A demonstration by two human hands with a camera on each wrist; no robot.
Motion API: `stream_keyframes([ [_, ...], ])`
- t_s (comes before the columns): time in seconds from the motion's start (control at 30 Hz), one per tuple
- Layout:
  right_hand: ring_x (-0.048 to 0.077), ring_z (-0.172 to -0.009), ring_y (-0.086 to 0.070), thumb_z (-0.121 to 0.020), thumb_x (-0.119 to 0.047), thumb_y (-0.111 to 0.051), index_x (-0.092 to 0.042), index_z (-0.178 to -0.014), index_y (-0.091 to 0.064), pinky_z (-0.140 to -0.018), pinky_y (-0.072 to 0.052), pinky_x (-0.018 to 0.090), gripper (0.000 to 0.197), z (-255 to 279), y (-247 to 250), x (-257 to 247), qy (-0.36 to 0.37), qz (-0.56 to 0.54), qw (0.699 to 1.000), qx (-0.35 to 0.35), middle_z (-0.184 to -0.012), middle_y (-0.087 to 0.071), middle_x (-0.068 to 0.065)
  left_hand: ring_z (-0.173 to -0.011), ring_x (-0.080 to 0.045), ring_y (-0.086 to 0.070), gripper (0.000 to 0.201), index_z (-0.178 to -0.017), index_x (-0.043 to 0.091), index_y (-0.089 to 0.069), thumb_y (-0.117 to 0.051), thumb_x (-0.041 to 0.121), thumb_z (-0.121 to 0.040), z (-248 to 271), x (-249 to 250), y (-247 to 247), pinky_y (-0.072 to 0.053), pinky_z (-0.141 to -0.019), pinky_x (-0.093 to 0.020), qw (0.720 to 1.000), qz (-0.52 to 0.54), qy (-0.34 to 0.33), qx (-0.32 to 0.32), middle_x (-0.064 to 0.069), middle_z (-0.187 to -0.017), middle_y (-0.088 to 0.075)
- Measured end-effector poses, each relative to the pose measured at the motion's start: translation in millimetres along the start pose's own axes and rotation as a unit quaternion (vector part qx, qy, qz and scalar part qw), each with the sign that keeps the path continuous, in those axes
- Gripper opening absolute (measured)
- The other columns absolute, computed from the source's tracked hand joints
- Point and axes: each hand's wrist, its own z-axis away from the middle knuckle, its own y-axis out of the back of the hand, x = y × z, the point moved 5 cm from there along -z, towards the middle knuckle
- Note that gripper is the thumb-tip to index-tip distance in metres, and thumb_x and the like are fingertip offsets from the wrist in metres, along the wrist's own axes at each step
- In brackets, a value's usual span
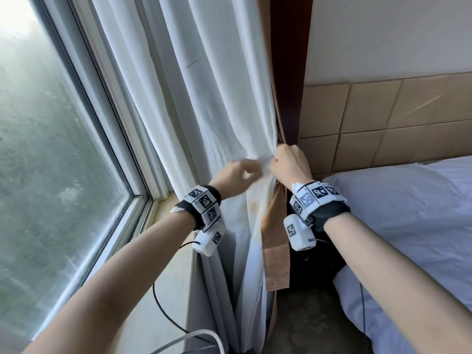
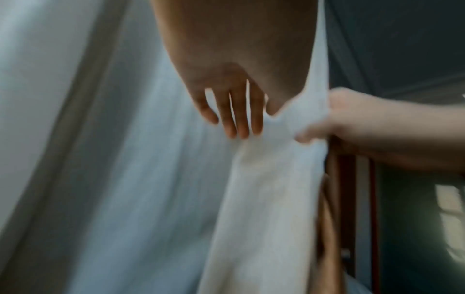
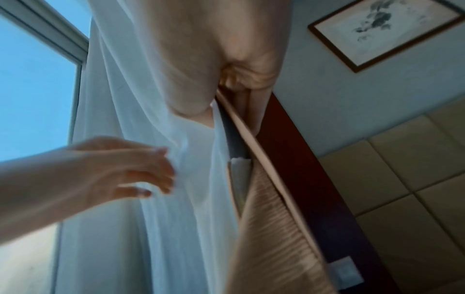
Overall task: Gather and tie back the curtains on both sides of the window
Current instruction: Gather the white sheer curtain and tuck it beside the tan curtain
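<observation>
At centre frame, the right hand [image 1: 288, 165] grips the bunched white curtain [image 1: 204, 98] against the dark wooden post [image 1: 291, 72] to hold it gathered, while the left hand [image 1: 236, 175], fingers loosely extended, touches its folds.

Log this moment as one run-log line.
right hand: grips white curtain | left hand: open, at curtain folds | tie-back: not yet done

A bedroom: a bed with pale blue-white bedding [image 1: 408, 226] stands beside tan padded wall panels [image 1: 383, 118], below a framed floral print [image 3: 385, 31].
</observation>
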Motion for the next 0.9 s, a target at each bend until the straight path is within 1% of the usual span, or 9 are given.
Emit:
stream_keyframes([
  [0.07,0.047,-0.089,-0.06,-0.086,-0.004,-0.047,0.005,-0.09,-0.057,-0.072,-0.05,0.044,0.014,-0.5,6.4,8.9,-0.001,0.006,1.0,0.017,-0.096,-0.062,0.031,-0.083,-0.019,-0.065,0.019,-0.096,0.012,-0.07,-0.058,0.025,-0.093,1.3,-26.6,36.6,-0.053,-0.082,-0.037,0.976,0.06,0.092,0.187,-0.005,-0.093,-0.072],
  [0.13,0.048,-0.087,-0.06,-0.085,-0.003,-0.047,0.006,-0.089,-0.057,-0.071,-0.049,0.044,0.014,-1.6,11.6,15.9,-0.009,0.005,1.0,0.022,-0.095,-0.061,0.032,-0.09,-0.019,-0.063,0.029,-0.107,0.013,-0.064,-0.065,0.034,-0.087,-0.6,-59.9,58.5,-0.053,-0.085,-0.038,0.934,0.125,0.179,0.284,-0.004,-0.099,-0.068],
  [0.23,0.049,-0.087,-0.058,-0.084,-0.003,-0.047,0.007,-0.087,-0.056,-0.07,-0.049,0.043,0.014,-2.8,14.0,19.6,-0.012,-0.005,1.0,0.008,-0.094,-0.06,0.033,-0.115,-0.017,-0.054,0.079,-0.138,0.017,-0.04,-0.075,0.051,-0.075,-17.5,-83.0,53.8,-0.047,-0.1,-0.035,0.924,0.228,0.249,0.181,-0.002,-0.127,-0.054],
  [0.37,0.047,-0.087,-0.059,-0.085,-0.004,-0.047,0.006,-0.087,-0.056,-0.072,-0.051,0.044,0.013,-0.9,7.7,14.3,-0.005,-0.011,1.0,-0.004,-0.095,-0.061,0.031,-0.117,-0.017,-0.054,0.085,-0.143,0.013,-0.036,-0.077,0.044,-0.076,-44.1,-74.1,48.1,-0.045,-0.098,-0.028,0.935,0.252,0.214,0.124,-0.001,-0.129,-0.055],
  [0.57,0.048,-0.086,-0.059,-0.084,-0.006,-0.048,0.004,-0.085,-0.056,-0.075,-0.053,0.047,0.013,-0.9,4.8,7.9,-0.002,-0.035,0.999,-0.004,-0.092,-0.061,0.031,-0.137,-0.023,-0.035,0.113,-0.151,0.015,-0.015,-0.081,0.05,-0.066,-65.8,-74.4,49.0,-0.03,-0.114,-0.04,0.932,0.213,0.25,0.155,-0.009,-0.15,-0.033],
  [0.67,0.045,-0.085,-0.06,-0.086,-0.009,-0.05,-0.002,-0.078,-0.055,-0.075,-0.054,0.043,0.012,0.6,2.6,8.8,0.008,-0.064,0.998,-0.02,-0.088,-0.063,0.027,-0.13,-0.021,-0.044,0.103,-0.146,0.015,-0.028,-0.083,0.043,-0.064,-73.2,-72.2,47.9,-0.037,-0.11,-0.038,0.924,0.238,0.25,0.164,-0.005,-0.142,-0.044],
  [0.77,0.042,-0.093,-0.058,-0.09,-0.012,-0.051,0.002,-0.087,-0.062,-0.077,-0.048,0.032,0.018,4.1,0.5,13.1,0.003,-0.087,0.996,-0.031,-0.093,-0.065,0.025,-0.109,-0.022,-0.062,0.079,-0.123,0.011,-0.054,-0.076,0.046,-0.056,-77.3,-67.5,48.1,-0.052,-0.093,-0.037,0.921,0.244,0.251,0.17,-0.005,-0.116,-0.064],
  [0.83,0.04,-0.095,-0.057,-0.091,-0.013,-0.052,0.002,-0.088,-0.062,-0.075,-0.042,0.027,0.019,5.3,-0.6,16.0,-0.004,-0.095,0.995,-0.032,-0.094,-0.065,0.024,-0.107,-0.028,-0.062,0.054,-0.108,0.003,-0.06,-0.071,0.037,-0.067,-75.0,-60.1,51.5,-0.053,-0.079,-0.034,0.924,0.217,0.252,0.189,-0.011,-0.108,-0.067],
  [0.9,0.041,-0.09,-0.058,-0.09,-0.014,-0.051,-0.004,-0.075,-0.055,-0.072,-0.042,0.027,0.018,3.5,-1.5,19.2,-0.017,-0.103,0.994,-0.031,-0.088,-0.063,0.024,-0.104,-0.036,-0.059,0.029,-0.092,-0.004,-0.057,-0.063,0.022,-0.082,-71.9,-55.4,55.9,-0.047,-0.069,-0.037,0.923,0.183,0.253,0.226,-0.014,-0.099,-0.066],
])
